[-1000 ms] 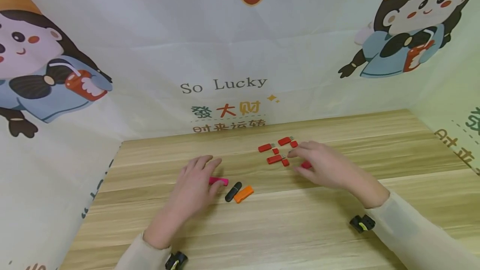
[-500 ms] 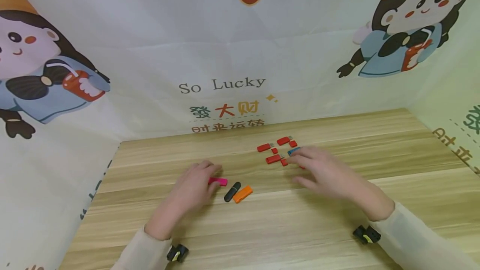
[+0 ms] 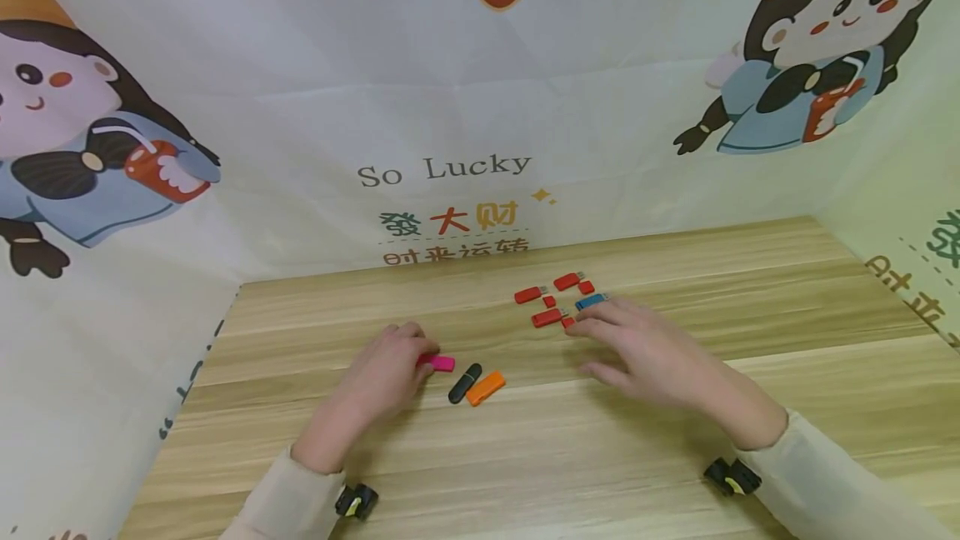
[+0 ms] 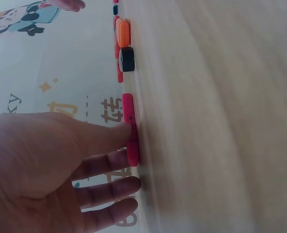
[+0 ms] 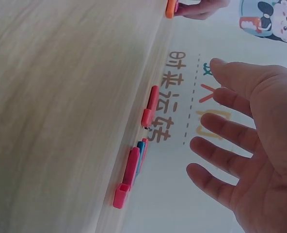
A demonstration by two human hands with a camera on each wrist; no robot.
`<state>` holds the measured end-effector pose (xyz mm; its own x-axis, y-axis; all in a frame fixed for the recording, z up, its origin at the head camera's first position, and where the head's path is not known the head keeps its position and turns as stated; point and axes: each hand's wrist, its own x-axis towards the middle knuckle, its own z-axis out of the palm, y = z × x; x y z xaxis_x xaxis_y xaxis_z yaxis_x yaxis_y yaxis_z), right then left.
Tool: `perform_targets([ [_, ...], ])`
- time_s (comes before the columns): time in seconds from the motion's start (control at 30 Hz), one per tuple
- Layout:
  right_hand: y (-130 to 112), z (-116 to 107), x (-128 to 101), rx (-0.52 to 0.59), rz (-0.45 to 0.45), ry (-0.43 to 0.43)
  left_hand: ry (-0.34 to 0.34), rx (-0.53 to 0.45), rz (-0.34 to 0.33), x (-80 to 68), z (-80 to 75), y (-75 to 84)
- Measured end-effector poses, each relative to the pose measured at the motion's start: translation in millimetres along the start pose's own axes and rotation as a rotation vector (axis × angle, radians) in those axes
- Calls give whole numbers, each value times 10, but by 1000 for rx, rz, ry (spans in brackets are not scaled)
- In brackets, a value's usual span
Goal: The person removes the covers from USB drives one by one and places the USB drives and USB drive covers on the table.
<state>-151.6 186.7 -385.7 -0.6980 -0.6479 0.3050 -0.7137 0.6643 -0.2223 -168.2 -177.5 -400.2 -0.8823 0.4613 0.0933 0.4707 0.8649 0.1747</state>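
Note:
My left hand (image 3: 386, 369) pinches a pink USB stick (image 3: 442, 363) between thumb and index finger. In the left wrist view the pink stick lies along the tabletop, and the other fingers stay apart from it. My right hand (image 3: 652, 352) hovers with fingers spread, holding nothing, beside a blue USB stick (image 3: 592, 302). Red USB sticks with bared metal plugs lie left of it: one at the back (image 3: 567, 281), one at the left (image 3: 528, 295), one nearer (image 3: 547, 318). Small red caps (image 3: 587, 287) lie beside them. The right wrist view shows another uncapped red stick (image 5: 131, 165).
Between the hands lie a capped black USB stick (image 3: 465, 384) and an orange one (image 3: 486, 388), close side by side. The wooden table (image 3: 525, 465) meets a printed cloth backdrop (image 3: 315, 132) at its back and sides.
My right hand has drawn back slightly toward me, bringing the blue USB stick into sight. My left hand's fingers have closed in on the pink USB stick.

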Motion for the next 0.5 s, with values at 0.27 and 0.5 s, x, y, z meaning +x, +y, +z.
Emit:
perform_targets([
  [0.27, -15, 0, 0, 6, 4, -7, 15, -18, -2, 26, 22, -24],
  [0.5, -21, 0, 4, 9, 2, -3, -18, -47, -44, 34, 3, -7],
])
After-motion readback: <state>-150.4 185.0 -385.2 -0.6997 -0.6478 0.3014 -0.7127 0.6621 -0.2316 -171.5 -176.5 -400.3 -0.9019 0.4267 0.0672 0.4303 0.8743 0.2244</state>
